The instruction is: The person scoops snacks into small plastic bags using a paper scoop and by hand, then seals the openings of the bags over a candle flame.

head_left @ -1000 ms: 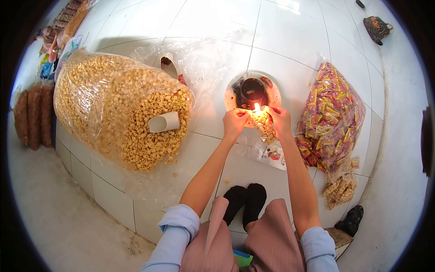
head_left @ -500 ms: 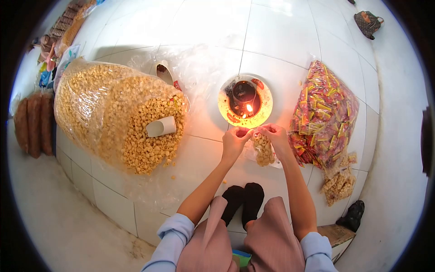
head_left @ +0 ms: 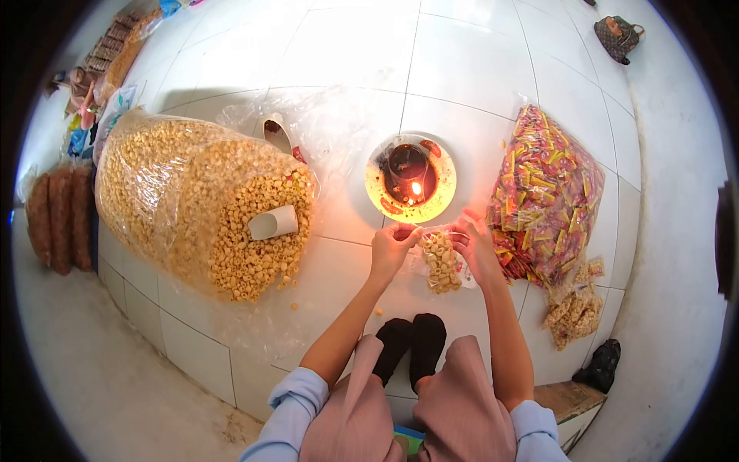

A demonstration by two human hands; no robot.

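Note:
Between my hands hangs a small clear plastic bag (head_left: 440, 266) filled with pale ring-shaped snacks, its top edge stretched sideways. My left hand (head_left: 393, 245) pinches the left corner of that edge. At the right corner, my right hand (head_left: 475, 240) has its fingers bent around the plastic, with the index finger lifted; their exact contact is partly hidden. Just beyond the bag, a small flame burns from a dark lamp (head_left: 408, 163) standing on a sooty plate (head_left: 376, 189). The bag is apart from the flame.
A big open plastic sack of ring snacks (head_left: 165, 177) lies left, with a white scoop (head_left: 273, 222) on them. Right are a sack of red-yellow sachets (head_left: 546, 192) and several filled small bags (head_left: 573, 317). A second scoop (head_left: 276, 132) sits behind.
The bag's top edge has moved back from the flame toward me. My hands have spread apart, and my right fingers have loosened from a tight pinch.

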